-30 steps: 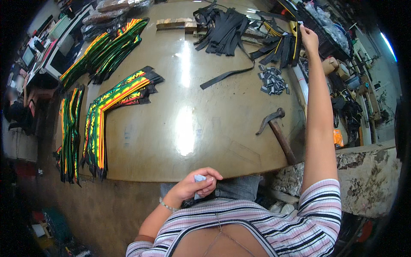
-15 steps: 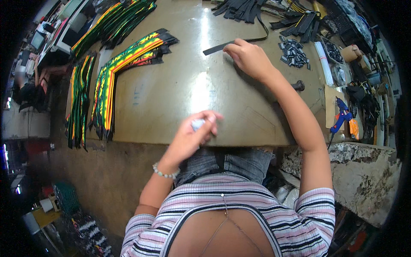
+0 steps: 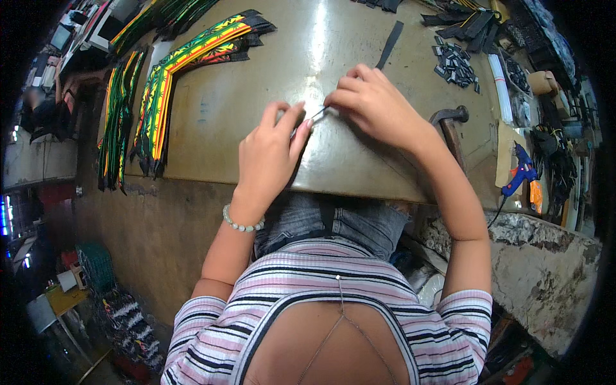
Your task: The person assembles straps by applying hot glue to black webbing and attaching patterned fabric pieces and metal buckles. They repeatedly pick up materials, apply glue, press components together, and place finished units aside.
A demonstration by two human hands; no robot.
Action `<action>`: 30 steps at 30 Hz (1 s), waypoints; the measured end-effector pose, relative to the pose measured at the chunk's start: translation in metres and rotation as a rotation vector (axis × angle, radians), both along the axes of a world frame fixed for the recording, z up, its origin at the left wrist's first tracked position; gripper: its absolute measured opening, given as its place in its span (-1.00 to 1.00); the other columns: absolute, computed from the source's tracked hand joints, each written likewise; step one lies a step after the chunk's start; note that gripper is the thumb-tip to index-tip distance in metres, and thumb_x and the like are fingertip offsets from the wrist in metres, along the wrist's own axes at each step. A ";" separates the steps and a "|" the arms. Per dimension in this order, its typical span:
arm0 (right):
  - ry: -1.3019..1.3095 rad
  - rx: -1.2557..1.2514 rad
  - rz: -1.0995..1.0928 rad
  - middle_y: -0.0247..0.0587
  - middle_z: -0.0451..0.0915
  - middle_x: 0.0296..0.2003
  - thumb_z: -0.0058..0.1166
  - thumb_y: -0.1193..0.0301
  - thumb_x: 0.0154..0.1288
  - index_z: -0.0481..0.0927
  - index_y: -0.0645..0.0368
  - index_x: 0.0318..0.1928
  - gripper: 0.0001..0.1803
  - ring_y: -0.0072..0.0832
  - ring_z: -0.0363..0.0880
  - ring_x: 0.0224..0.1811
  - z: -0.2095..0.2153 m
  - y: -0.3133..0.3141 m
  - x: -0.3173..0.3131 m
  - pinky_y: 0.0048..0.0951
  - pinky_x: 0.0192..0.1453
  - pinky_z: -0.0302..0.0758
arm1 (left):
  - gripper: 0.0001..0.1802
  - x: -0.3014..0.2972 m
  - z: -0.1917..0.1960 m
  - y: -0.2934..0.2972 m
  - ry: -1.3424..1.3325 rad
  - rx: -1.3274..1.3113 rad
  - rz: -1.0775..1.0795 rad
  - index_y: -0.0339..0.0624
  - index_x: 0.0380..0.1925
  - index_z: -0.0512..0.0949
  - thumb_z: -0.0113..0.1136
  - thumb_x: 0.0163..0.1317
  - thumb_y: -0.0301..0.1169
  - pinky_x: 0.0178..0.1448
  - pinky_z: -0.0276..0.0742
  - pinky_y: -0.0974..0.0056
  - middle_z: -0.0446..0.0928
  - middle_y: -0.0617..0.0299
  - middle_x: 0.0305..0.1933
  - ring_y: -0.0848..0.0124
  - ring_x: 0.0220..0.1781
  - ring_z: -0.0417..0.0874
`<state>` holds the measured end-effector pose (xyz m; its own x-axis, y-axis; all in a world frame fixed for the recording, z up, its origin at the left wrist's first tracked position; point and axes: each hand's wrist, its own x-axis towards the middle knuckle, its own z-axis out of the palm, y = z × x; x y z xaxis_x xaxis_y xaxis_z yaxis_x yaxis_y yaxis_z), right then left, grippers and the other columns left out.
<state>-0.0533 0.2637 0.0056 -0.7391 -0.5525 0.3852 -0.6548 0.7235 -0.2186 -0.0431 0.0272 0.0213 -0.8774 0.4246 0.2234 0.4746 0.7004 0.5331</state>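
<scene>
My left hand (image 3: 273, 151) and my right hand (image 3: 375, 106) meet over the near part of the shiny brown table (image 3: 256, 96). Between their fingertips they pinch a small thin pale object (image 3: 319, 114); what it is stays too small to tell. A black strap (image 3: 389, 45) lies on the table just beyond my right hand, running away from me. My left wrist wears a pale bead bracelet (image 3: 242, 224).
Green, yellow and red striped strap pieces (image 3: 173, 70) lie in angled stacks at the table's left. A hammer (image 3: 449, 125) rests near my right forearm. Small dark buckles (image 3: 457, 62) sit in a pile at the back right. A blue glue gun (image 3: 521, 174) lies on the right ledge.
My right hand came back from the far right of the table to the near middle. My left hand rose from my lap and joined it on the small object.
</scene>
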 end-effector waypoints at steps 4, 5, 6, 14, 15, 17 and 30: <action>0.194 -0.074 -0.243 -0.27 0.57 -0.29 0.25 0.30 0.26 0.63 0.10 -0.19 -0.81 -0.32 0.52 -0.09 0.024 -0.016 0.027 -0.27 -0.05 0.46 | -0.82 0.001 -0.007 -0.003 -0.093 0.136 -0.120 -0.20 -0.26 0.67 0.27 0.31 -0.31 -0.29 0.54 0.23 0.63 0.14 -0.36 0.28 -0.44 0.64; 0.006 -0.306 -0.375 -0.28 0.56 -0.33 0.24 0.26 0.29 0.63 0.13 -0.20 -0.79 -0.37 0.52 -0.19 0.029 -0.021 0.035 -0.31 -0.12 0.47 | -0.84 0.000 -0.008 -0.003 -0.202 0.205 -0.113 -0.18 -0.28 0.68 0.29 0.30 -0.32 -0.31 0.53 0.28 0.63 0.17 -0.37 0.35 -0.46 0.63; -0.241 -0.525 -0.511 -0.29 0.55 -0.38 0.23 0.23 0.32 0.62 0.15 -0.20 -0.75 -0.43 0.53 -0.29 0.033 -0.027 0.047 -0.35 -0.20 0.47 | -0.83 0.003 -0.007 -0.004 -0.348 0.359 -0.068 -0.20 -0.30 0.67 0.29 0.30 -0.32 -0.30 0.50 0.33 0.62 0.24 -0.39 0.44 -0.45 0.59; -1.511 -1.561 -0.054 -0.53 0.52 -0.41 0.23 0.30 0.39 0.61 0.21 0.04 -0.68 -0.89 0.23 -0.61 -0.005 -0.027 0.050 -0.85 -0.70 0.13 | -0.79 0.023 0.007 -0.006 -0.731 0.372 -0.073 -0.30 -0.38 0.64 0.31 0.31 -0.34 -0.33 0.38 0.47 0.52 0.33 -0.49 0.69 -0.41 0.40; -1.448 -1.503 -0.019 -0.58 0.51 -0.42 0.23 0.34 0.38 0.62 0.20 0.03 -0.71 -0.91 0.25 -0.59 -0.006 -0.014 0.034 -0.85 -0.69 0.14 | -0.79 0.023 0.007 -0.008 -0.746 0.336 -0.094 -0.29 -0.36 0.64 0.32 0.30 -0.34 -0.33 0.41 0.43 0.53 0.29 -0.48 0.66 -0.44 0.44; -1.284 -1.482 0.020 -0.56 0.57 -0.44 0.21 0.39 0.38 0.64 0.18 -0.10 -0.84 -0.89 0.37 -0.59 -0.002 0.012 0.002 -0.87 -0.62 0.27 | -0.80 0.026 0.000 -0.008 -0.498 0.421 -0.207 -0.30 -0.39 0.61 0.34 0.27 -0.37 -0.36 0.39 0.40 0.56 0.32 -0.45 0.60 -0.44 0.48; -0.162 -0.582 -0.475 -0.38 0.54 -0.61 0.30 0.30 0.25 0.62 0.38 -0.47 -0.66 -0.64 0.42 -0.52 -0.051 0.057 -0.146 -0.46 -0.43 0.37 | -0.86 0.036 -0.016 -0.010 -0.117 0.131 -0.220 -0.05 -0.26 0.72 0.39 0.16 -0.36 -0.38 0.51 0.21 0.52 0.23 -0.41 0.27 -0.46 0.58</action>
<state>-0.1994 0.3203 -0.0450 -0.9183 0.0976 0.3838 -0.2298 0.6581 -0.7170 -0.0068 0.0174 0.0058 -0.7902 0.5822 0.1915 0.5378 0.5089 0.6721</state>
